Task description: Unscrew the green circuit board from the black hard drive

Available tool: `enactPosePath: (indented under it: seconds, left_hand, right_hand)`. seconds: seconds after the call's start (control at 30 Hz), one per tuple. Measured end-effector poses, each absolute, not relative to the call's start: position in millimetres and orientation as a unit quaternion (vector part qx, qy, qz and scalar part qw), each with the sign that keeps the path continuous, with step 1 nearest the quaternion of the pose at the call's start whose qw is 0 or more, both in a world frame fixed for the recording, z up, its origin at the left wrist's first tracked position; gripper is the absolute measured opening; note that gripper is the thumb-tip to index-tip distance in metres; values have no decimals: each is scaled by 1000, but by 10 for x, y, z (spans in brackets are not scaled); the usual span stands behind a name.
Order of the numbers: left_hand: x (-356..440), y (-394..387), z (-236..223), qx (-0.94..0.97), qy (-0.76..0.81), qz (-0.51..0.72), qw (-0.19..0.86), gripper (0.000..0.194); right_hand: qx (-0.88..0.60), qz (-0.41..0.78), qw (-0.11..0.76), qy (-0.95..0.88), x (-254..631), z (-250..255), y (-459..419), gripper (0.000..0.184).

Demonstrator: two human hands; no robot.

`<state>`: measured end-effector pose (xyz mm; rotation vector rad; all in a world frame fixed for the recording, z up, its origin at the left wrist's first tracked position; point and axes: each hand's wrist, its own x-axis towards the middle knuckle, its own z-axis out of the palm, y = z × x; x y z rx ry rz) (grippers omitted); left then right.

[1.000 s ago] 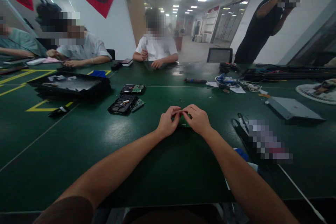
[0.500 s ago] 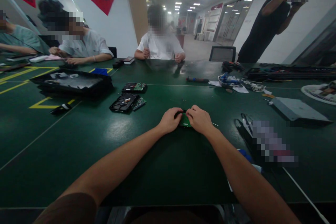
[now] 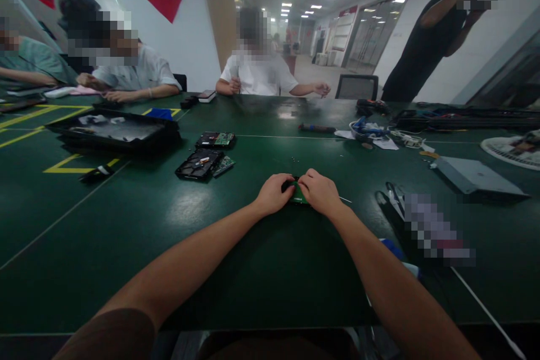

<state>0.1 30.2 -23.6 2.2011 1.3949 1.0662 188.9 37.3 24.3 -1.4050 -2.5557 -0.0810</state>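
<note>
Between my two hands is a green circuit board (image 3: pixel 299 198) with a dark part along its far edge; it looks like a board on a hard drive, much of it covered by my fingers. My left hand (image 3: pixel 273 194) is closed on its left side, thumb and fingers bent. From the right, my right hand (image 3: pixel 319 192) grips the board, its fingertips near those of the left. A thin pale rod (image 3: pixel 346 199) pokes out beside my right wrist; whether the hand holds it I cannot tell. Several tiny screws (image 3: pixel 295 160) lie beyond my hands.
To the left are a hard drive (image 3: pixel 216 139), an open black drive case (image 3: pixel 198 164), a loose circuit board (image 3: pixel 223 166) and a black tray (image 3: pixel 113 129). To the right are a grey metal box (image 3: pixel 476 174) and a bowl of blue items (image 3: pixel 367 128). A co-worker (image 3: pixel 257 73) sits opposite.
My fingertips have moved slightly apart, uncovering more of the green board. The thin rod by my right wrist has come into view. The co-worker opposite has stretched an arm out to the right.
</note>
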Motion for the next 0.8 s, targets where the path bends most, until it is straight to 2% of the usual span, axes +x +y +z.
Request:
enactPosePath:
  seconds: [0.8]
  left_hand:
    - [-24,259,-205,766,491,379,168,28]
  right_hand:
    - [-469,-28,133,-873,1903,265,267,25]
